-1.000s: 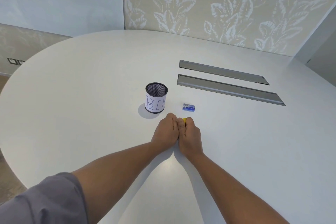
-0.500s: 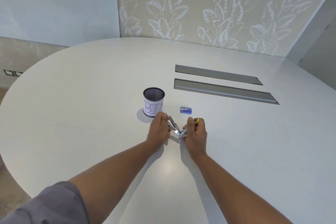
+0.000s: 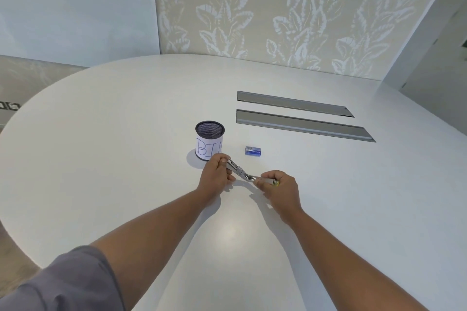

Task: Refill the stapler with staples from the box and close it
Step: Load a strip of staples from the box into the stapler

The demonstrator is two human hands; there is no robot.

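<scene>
While the left hand grips one stapler arm, right hand fingers pinch the other

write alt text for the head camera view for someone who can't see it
Two bare hands hold a stapler swung wide open above a white table, the left hand on one half and the right hand on the other. Behind them sit a small blue staple box and a black mesh cup labelled BIN.
</scene>
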